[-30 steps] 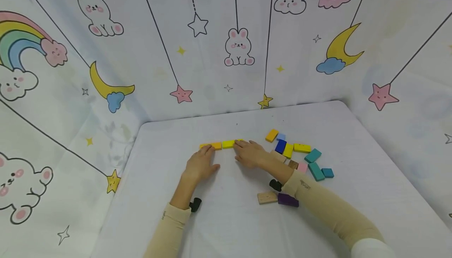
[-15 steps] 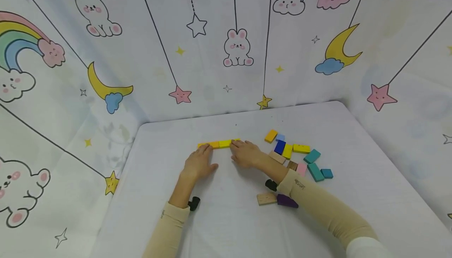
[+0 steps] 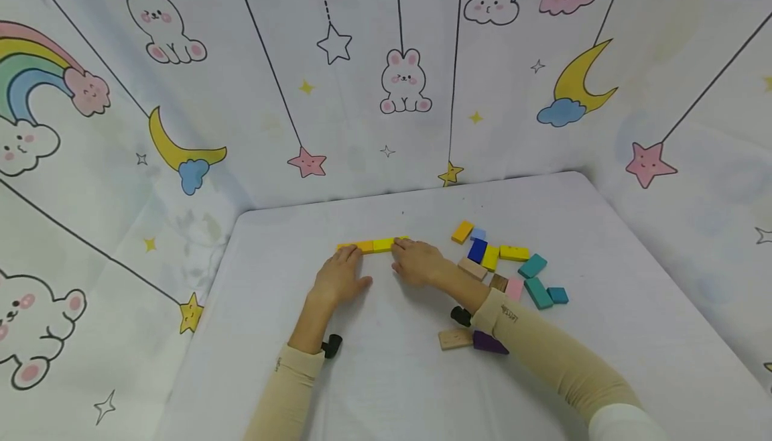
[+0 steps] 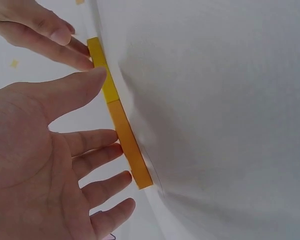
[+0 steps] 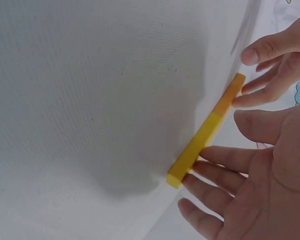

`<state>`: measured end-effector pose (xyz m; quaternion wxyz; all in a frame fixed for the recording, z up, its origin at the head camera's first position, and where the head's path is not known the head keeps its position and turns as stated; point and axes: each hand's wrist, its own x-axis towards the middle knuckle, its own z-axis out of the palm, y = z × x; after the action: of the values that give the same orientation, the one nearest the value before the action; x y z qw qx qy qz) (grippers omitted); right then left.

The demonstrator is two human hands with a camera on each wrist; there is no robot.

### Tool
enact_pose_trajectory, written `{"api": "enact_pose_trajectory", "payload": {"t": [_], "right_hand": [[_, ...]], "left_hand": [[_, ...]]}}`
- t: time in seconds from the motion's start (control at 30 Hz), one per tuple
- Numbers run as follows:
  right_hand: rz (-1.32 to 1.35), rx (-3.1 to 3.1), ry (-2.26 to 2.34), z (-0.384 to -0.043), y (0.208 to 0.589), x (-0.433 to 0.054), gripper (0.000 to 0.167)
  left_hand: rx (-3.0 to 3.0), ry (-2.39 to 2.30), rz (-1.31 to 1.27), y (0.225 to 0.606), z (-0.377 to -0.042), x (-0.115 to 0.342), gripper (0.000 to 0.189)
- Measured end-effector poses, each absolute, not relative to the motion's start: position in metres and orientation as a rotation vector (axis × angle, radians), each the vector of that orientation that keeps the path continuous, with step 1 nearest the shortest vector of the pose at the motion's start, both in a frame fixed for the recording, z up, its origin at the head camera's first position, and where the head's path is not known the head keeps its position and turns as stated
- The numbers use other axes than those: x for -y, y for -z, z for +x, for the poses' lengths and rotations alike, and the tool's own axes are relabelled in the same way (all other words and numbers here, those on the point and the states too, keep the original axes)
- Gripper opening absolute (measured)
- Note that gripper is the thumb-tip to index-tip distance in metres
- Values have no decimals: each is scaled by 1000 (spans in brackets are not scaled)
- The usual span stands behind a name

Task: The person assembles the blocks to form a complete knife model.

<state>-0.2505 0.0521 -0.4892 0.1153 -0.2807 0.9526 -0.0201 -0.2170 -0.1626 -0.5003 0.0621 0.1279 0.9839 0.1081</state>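
An orange block and a yellow block lie end to end in one straight row on the white table. My left hand rests its fingertips along the near side of the orange block, thumb held out apart. Likewise, my right hand touches the yellow block's near side with extended fingers and covers part of it in the head view. From the left wrist, the ends of the orange block and yellow block meet without a visible gap. Neither hand curls round a block.
Right of the row lies a loose group of blocks, among them a dark blue block, a teal block and a pink block. Nearer are a wooden block and a purple block. A patterned cloth hangs behind.
My right hand has slid slightly left, and the block row has shifted a little the same way with it. The left hand has moved only slightly; the other blocks stay put.
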Motion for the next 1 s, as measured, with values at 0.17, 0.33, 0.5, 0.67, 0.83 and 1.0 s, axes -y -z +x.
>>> {"api": "enact_pose_trajectory", "payload": {"t": [0.17, 0.33, 0.5, 0.67, 0.83, 1.0], "right_hand": [[-834, -2775, 131, -251, 488, -53, 54], [-818, -2780, 229, -252, 487, -56, 52], [-785, -2797, 263, -255, 483, -64, 53], [-722, -2829, 255, -253, 480, -83, 55], [-658, -2858, 285, -252, 479, -106, 53], [-643, -2923, 339, -252, 487, -134, 55]], "left_hand": [[-2976, -347, 380, 500, -217, 163, 75], [-2976, -377, 381, 501, -218, 162, 72], [-2977, -406, 417, 500, -218, 158, 69], [-2953, -426, 473, 499, -220, 150, 71], [-2926, -425, 503, 503, -223, 144, 72], [-2897, -437, 525, 508, -224, 141, 72]]}}
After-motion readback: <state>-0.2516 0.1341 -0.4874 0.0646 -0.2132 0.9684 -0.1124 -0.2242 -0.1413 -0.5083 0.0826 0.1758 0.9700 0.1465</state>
